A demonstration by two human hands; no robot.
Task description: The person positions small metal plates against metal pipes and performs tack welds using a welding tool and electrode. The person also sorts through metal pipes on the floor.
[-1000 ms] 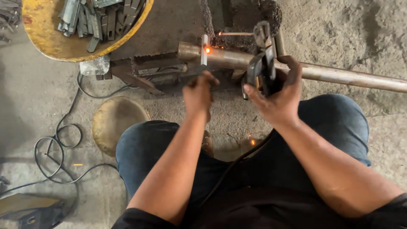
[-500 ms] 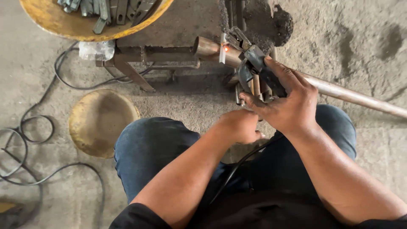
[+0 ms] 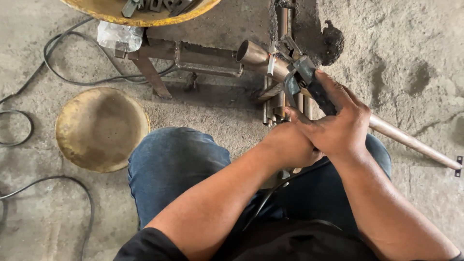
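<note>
Sparks have stopped as the right hand (image 3: pixel 338 128), fingers wrapped around the welding clamp (image 3: pixel 309 84), rests on the pipe (image 3: pixel 411 141), the left hand (image 3: pixel 289 145) now bracing it, its fingers hidden.

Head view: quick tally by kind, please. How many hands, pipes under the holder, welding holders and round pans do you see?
Hands: 2, left hand and right hand
Long pipe: 1
Welding holder: 1
Round pans: 2, yellow pan and brown dish
Total: 6

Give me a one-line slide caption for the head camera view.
Right hand grips a welding electrode holder against a steel pipe, left hand bracing beneath it, seated on concrete beside a round pan.
</note>
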